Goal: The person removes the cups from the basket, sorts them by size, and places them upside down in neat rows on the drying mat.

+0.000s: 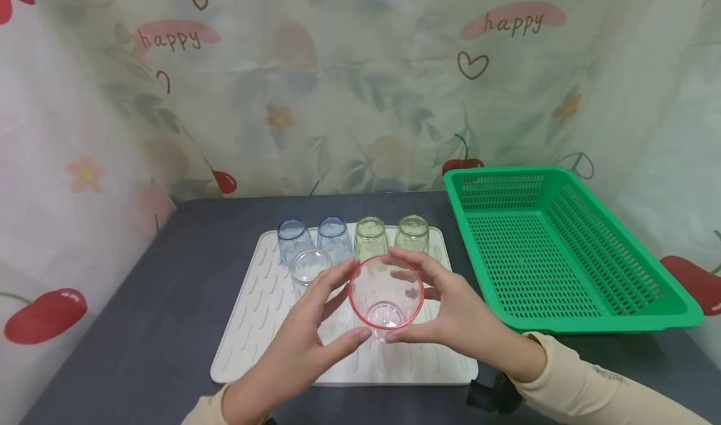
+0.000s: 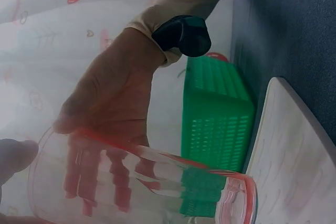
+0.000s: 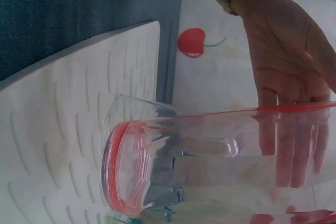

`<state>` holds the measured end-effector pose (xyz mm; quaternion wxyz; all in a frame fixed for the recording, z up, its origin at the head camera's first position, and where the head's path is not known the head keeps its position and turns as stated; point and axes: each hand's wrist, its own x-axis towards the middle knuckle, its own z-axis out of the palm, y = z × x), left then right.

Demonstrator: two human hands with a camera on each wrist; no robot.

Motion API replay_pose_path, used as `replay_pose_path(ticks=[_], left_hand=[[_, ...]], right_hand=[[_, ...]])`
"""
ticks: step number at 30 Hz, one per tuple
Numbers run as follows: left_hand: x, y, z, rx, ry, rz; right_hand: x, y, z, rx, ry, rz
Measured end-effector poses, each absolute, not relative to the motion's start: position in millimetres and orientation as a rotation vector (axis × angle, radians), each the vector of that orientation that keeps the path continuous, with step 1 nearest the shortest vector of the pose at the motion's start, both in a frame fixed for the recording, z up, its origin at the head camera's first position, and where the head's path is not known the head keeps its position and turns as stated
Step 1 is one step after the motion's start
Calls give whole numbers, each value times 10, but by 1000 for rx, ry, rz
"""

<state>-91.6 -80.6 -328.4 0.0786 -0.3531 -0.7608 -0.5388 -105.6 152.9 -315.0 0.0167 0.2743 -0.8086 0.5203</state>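
Both hands hold a clear drinking glass with a pink-red rim [image 1: 386, 292] over the white mat, its mouth turned up. The fingers and thumb of the left hand [image 1: 315, 325] grip its left side near the rim. My right hand [image 1: 450, 306] grips the opposite side the same way. In the left wrist view the right hand [image 2: 113, 98] shows partly through the glass wall; the left hand [image 3: 294, 72] appears likewise in the right wrist view. Behind the held glass, two blue glasses [image 1: 294, 240], two green glasses [image 1: 370, 237] and a colourless glass [image 1: 310, 267] stand upside down.
The white ridged mat [image 1: 248, 331] lies on a dark table cloth [image 1: 152, 318]. To the right stands a green plastic basket [image 1: 541, 250] with slotted walls. A printed curtain [image 1: 349, 99] encloses the back and sides. A black object [image 1: 496, 395] lies beneath the right forearm.
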Motion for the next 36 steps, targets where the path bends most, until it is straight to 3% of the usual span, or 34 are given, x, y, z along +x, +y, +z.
replay_pose_path(ticks=[16, 36], left_hand=[[-935, -795, -3317, -1060, -2386, -1545], [-992, -756, -3290, -1220, -1889, -1824]], right_hand=[[-1020, 1495, -3206, 909, -2552, 1627], [-992, 1458, -3323, 992, -2386, 1648]])
